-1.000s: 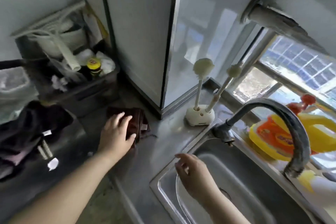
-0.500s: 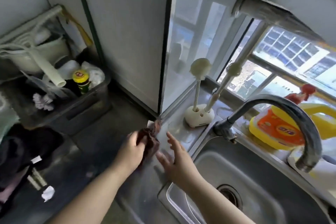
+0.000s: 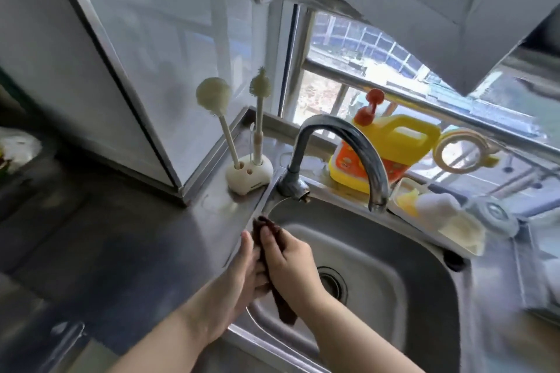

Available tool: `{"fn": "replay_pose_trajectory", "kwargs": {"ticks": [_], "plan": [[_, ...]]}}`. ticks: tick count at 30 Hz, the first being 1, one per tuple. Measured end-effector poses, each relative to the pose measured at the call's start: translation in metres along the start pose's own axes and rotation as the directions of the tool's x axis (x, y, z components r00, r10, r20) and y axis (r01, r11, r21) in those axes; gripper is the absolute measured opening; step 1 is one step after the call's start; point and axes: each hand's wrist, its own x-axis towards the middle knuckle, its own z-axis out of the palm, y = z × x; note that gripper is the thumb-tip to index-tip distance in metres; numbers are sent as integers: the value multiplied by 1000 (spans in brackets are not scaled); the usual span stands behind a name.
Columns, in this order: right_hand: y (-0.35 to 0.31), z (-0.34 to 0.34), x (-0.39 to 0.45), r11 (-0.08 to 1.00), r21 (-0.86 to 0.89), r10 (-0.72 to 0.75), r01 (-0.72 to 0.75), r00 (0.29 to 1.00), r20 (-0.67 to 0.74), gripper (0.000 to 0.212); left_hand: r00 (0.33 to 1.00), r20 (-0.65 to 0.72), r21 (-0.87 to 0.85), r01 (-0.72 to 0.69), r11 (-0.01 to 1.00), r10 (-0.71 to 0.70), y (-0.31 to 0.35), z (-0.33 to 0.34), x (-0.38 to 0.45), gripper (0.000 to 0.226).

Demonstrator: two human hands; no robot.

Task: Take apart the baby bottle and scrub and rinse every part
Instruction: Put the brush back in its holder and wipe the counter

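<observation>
Counter [image 3: 127, 251]: grey steel, runs along the left of the sink and back to the window corner
Sink [image 3: 424, 297]: steel basin, drain [image 3: 331, 281] near its middle, set into the counter at right
Tap [image 3: 342, 142]: curved steel spout, rises from the sink's back left corner and arches over the basin
Jug [image 3: 394, 142]: yellow, orange label, red pump top, stands on the ledge behind the tap
Brush stand [image 3: 250, 174]: cream base on the counter just left of the tap, holds two upright brushes, a round sponge head [image 3: 213, 95] and a thin bristle one [image 3: 259, 85]
Left hand [image 3: 242, 269]: at the sink's left rim, fingers closed on the cloth from the left
Right hand [image 3: 288, 260]: over the basin, palm down, fingers laid over the cloth and pinching it against the left hand
Cloth [image 3: 274, 275]: dark brown, bunched between both hands, one end poking out past the fingertips, the other hanging below the wrists into the sink
Bottle: its parts cannot be picked out; pale items in the tray [image 3: 439, 215] right of the tap are too blurred to name
</observation>
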Motion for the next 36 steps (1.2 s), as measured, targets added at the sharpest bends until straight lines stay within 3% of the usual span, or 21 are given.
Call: {"fn": "replay_pose_trajectory", "kwargs": {"ticks": [3,6,7,9,10,11,13,15,20,23,28,32,36], "plan": [[9,-6,4,988,9,152,-153,987,54,26,999,33,269,-16,963,7,-8,-2,-6,78],[14,-3,12,981,-36,193,-190,971,140,28,987,-35,649,-99,754,160,-2,-9,-22,50],[12,2,17,987,-76,150,-139,975,165,31,946,-175,706,-73,705,274,-1,-18,-27,41],[6,24,31,979,-203,10,37,974,228,46,734,-491,704,17,710,470,0,-40,-37,19],[2,39,38,952,-288,-20,106,958,286,57,639,-563,709,49,703,524,0,-50,-42,10],[-1,56,42,910,-388,2,144,936,353,66,585,-600,719,95,689,545,0,-59,-48,10],[1,84,46,799,-559,69,222,889,453,71,550,-623,737,175,652,557,-4,-77,-58,14],[10,106,43,712,-643,74,282,881,467,64,544,-602,773,214,596,585,-9,-90,-70,15],[28,122,19,613,-656,-76,440,859,506,52,573,-525,850,311,426,629,-24,-106,-82,21],[38,112,-10,534,-591,-175,605,763,622,53,580,-505,863,316,395,639,-29,-96,-81,21],[71,78,-66,601,-301,-380,740,596,708,51,613,-464,884,278,375,639,-35,-64,-70,20],[109,32,-103,582,-310,-461,752,619,635,39,620,-457,886,248,393,638,-47,-21,-61,20],[148,-34,-148,665,-348,-437,661,722,537,30,673,-410,906,222,360,616,-82,35,-52,20]]}}
